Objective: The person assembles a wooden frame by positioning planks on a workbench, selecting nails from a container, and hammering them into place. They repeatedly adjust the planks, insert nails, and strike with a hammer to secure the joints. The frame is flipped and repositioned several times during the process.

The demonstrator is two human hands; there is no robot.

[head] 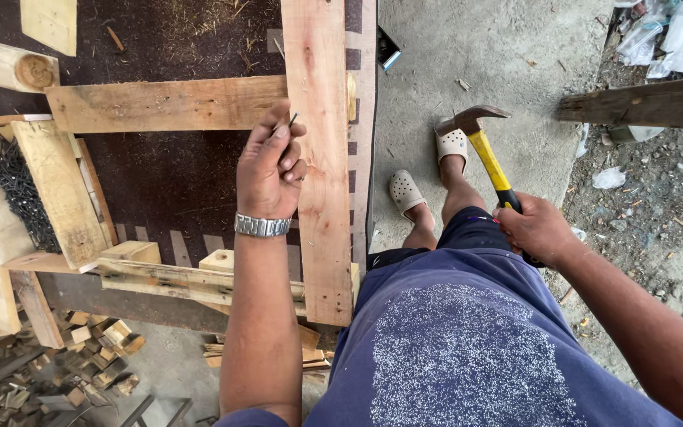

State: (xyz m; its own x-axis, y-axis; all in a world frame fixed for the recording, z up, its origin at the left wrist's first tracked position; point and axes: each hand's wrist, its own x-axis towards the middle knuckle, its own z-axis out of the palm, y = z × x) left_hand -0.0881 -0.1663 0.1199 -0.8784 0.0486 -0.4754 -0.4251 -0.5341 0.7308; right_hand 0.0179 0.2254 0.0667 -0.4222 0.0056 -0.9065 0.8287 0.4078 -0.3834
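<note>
Left hand [270,170] closed in a pinch, thumb and forefinger gripping a thin nail [292,120] with its top poking out above the knuckles; the other fingers curl in loosely, a metal watch [262,226] on the wrist. The nail sits at the left edge of the upright plank [319,158], right where the crosspiece [164,103] butts into it; tip contact with the wood is hidden by the fingers, cannot tell if it is started. Right hand [535,229] wrapped fully round the black grip of a hammer [480,138], yellow shaft, claw head, held out over the concrete floor [452,63] well to the right of the planks and apart from the nail, above the person's sandals [428,170]. A pile of dark nails [21,194] lies in a wooden tray [57,190] at far left. Step in hand looks like placing the nail at the joint, before any strike. Next move likely calls for steadying the nail upright on the plank, swinging the hammer across to it, and a light first tap with fingers low and clear of the head; the main risk is hitting the fingertips or bending the thin nail. Scrap blocks [96,336] lie below the bench.
</note>
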